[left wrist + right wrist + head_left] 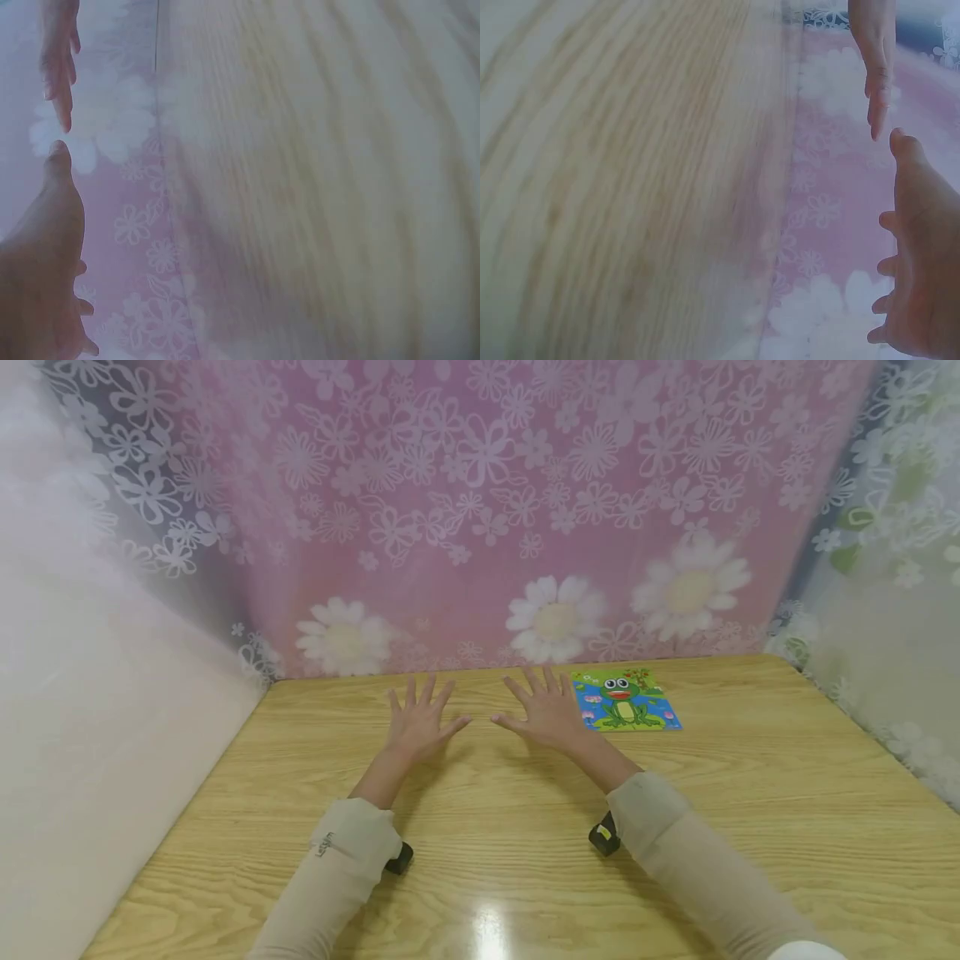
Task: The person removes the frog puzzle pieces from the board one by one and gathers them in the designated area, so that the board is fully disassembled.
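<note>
In the head view my left hand (417, 723) is held palm down over the wooden table (480, 827), its fingers straight and spread. The right hand (549, 717) mirrors it, also spread and holding nothing. Both thumbs point inward at each other with a gap between them. Just right of the right hand lies a flat square frog picture (628, 700), green and blue with a cartoon frog; the hand's little finger is right at its left edge. The left wrist view shows my left hand (41, 270) from the side, and the right wrist view my right hand (928, 255).
A pink curtain (450, 527) with white flowers hangs along the table's back edge. Pale sheets (97, 677) close in the left side, and a flowered one (900, 610) stands on the right. Small black devices (604, 835) sit under both cuffs.
</note>
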Demonstrator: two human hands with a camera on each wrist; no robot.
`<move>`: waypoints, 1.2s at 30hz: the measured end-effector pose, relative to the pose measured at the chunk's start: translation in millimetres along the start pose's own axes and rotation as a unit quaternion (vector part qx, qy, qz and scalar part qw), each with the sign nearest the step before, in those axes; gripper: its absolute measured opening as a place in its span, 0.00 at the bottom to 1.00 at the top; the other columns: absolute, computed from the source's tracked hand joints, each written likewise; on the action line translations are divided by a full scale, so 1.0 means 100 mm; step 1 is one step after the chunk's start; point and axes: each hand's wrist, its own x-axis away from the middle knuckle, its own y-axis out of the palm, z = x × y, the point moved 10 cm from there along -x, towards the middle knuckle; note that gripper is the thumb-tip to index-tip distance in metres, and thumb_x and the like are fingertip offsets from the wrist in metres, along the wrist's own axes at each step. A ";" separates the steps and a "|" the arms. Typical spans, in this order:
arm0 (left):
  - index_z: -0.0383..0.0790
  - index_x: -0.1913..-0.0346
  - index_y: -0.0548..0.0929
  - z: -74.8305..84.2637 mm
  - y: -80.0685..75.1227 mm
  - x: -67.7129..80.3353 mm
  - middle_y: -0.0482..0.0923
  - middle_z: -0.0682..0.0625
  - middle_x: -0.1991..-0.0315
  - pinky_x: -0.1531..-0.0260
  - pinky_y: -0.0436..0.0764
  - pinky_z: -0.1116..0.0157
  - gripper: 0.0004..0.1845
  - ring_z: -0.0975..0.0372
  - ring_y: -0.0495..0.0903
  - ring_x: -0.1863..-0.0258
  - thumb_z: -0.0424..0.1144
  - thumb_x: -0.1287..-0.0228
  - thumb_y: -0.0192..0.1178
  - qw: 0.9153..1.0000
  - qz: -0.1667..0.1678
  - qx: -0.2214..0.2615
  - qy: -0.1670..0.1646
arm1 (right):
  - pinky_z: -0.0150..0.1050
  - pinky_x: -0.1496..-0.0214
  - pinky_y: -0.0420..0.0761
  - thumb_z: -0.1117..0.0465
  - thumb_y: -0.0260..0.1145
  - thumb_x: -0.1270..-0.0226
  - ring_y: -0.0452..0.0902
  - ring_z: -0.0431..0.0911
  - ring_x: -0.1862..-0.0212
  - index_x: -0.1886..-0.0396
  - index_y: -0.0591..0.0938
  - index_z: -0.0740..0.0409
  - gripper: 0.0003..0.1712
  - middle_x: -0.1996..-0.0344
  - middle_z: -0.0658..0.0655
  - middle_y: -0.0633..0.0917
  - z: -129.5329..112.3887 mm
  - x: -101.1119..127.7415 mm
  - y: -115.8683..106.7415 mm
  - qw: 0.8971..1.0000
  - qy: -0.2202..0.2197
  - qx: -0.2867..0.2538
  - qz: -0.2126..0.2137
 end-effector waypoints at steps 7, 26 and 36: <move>0.51 0.27 0.47 0.29 -0.09 -0.11 0.41 0.43 0.29 0.42 0.35 0.37 0.41 0.41 0.35 0.33 0.69 0.37 0.35 1.000 0.003 0.023 0.020 | 0.64 0.37 0.38 0.28 0.47 0.40 0.35 0.64 0.32 0.28 0.56 0.47 0.46 0.30 0.64 0.50 0.24 0.14 -0.12 1.000 -0.001 -0.008 0.013; 0.58 0.27 0.45 1.51 0.10 -0.49 0.38 0.48 0.28 0.40 0.38 0.40 0.40 0.46 0.33 0.32 0.71 0.39 0.33 0.997 -0.012 0.032 0.069 | 0.66 0.39 0.35 0.30 0.47 0.39 0.34 0.69 0.33 0.30 0.58 0.56 0.47 0.32 0.69 0.49 1.32 0.70 -0.21 0.999 0.049 -0.015 0.009; 0.53 0.27 0.46 1.88 0.38 -0.69 0.42 0.48 0.28 0.39 0.43 0.41 0.42 0.47 0.42 0.32 0.72 0.40 0.30 0.997 0.007 0.049 0.053 | 0.69 0.41 0.38 0.34 0.48 0.35 0.36 0.74 0.36 0.28 0.52 0.55 0.44 0.32 0.73 0.45 1.75 0.83 -0.10 0.996 0.053 -0.065 -0.020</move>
